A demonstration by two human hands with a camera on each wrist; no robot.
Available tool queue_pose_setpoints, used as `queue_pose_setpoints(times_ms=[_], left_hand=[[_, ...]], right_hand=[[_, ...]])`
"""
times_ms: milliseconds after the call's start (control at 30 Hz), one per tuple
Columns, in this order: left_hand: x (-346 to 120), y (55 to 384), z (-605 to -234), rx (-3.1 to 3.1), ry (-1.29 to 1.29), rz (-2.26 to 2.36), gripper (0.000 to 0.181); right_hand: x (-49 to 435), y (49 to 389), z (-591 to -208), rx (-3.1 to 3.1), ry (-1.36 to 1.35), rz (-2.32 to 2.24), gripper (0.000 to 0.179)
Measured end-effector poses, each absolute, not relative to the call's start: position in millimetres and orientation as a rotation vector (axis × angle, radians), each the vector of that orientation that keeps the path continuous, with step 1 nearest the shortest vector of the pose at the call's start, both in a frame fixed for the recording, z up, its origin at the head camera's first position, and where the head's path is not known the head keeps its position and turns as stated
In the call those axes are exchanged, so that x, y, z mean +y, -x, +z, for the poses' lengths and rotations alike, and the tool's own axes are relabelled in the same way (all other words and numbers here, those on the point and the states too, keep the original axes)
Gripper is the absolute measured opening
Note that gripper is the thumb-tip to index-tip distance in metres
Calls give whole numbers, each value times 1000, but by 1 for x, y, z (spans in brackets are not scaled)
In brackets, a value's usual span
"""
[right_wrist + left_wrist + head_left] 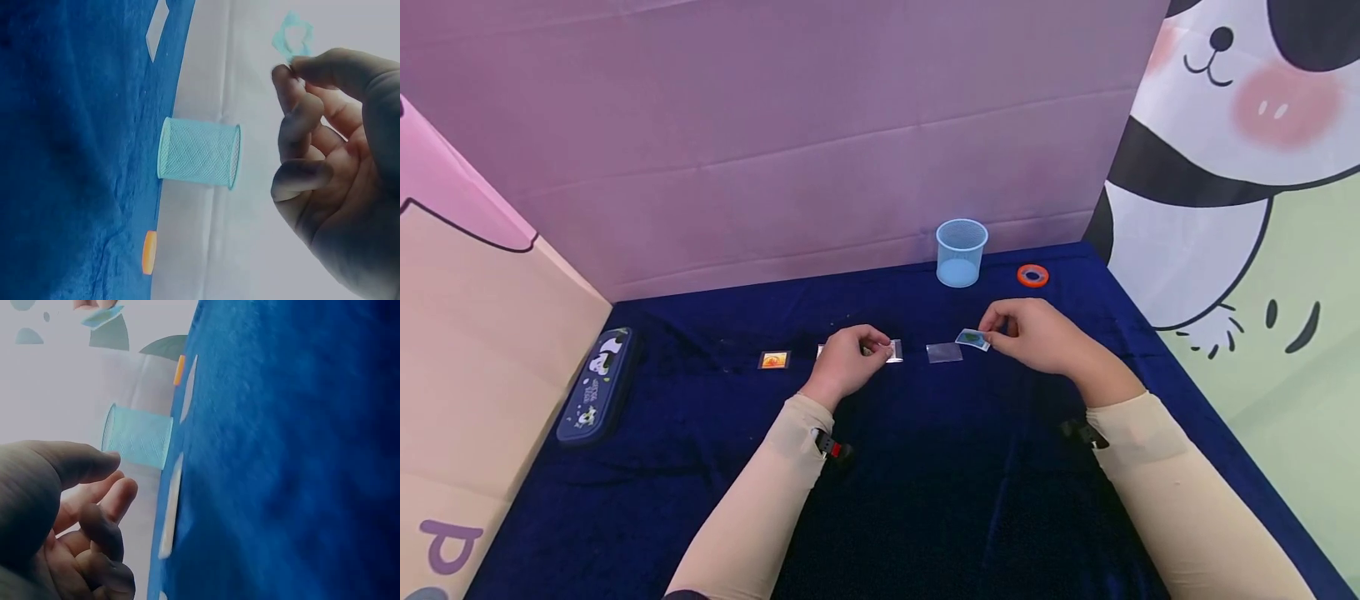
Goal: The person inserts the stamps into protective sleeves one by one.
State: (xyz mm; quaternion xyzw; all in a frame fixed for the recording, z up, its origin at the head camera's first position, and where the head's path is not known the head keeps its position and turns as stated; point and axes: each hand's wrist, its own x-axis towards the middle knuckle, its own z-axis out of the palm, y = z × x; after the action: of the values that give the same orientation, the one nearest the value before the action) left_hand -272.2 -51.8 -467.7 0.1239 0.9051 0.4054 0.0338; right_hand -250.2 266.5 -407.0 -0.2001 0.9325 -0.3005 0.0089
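My right hand (pixel 1030 333) pinches a small blue-and-green picture card (pixel 972 338) by its edge between thumb and fingertips; in the right wrist view the card (pixel 294 36) is held up off the cloth. Left of it, a small clear plastic sleeve (pixel 944 353) lies flat on the blue cloth. My left hand (pixel 848 358) hovers over a pale, shiny flat piece (pixel 896 350), which it partly hides. Its fingers (pixel 103 528) are loosely bent, and nothing shows between them and the thumb. Further left lies a small card with an orange picture (pixel 774 359).
A light blue mesh cup (pixel 961 254) stands at the back, with an orange tape roll (pixel 1033 276) to its right. A dark blue pencil case (pixel 597 387) with panda pictures lies along the left edge. Printed fabric walls enclose the blue cloth (pixel 895 517) at back and sides.
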Motion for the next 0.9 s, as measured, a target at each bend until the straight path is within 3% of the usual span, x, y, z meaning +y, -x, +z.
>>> queue_pose_setpoints(times_ms=[600, 900], left_hand=[[4, 285, -464, 2851, -522, 920, 25], [25, 292, -471, 2920, -424, 727, 36]], right_hand=[[290, 255, -401, 3001, 472, -1105, 13], [294, 253, -400, 2998, 477, -1130, 12]])
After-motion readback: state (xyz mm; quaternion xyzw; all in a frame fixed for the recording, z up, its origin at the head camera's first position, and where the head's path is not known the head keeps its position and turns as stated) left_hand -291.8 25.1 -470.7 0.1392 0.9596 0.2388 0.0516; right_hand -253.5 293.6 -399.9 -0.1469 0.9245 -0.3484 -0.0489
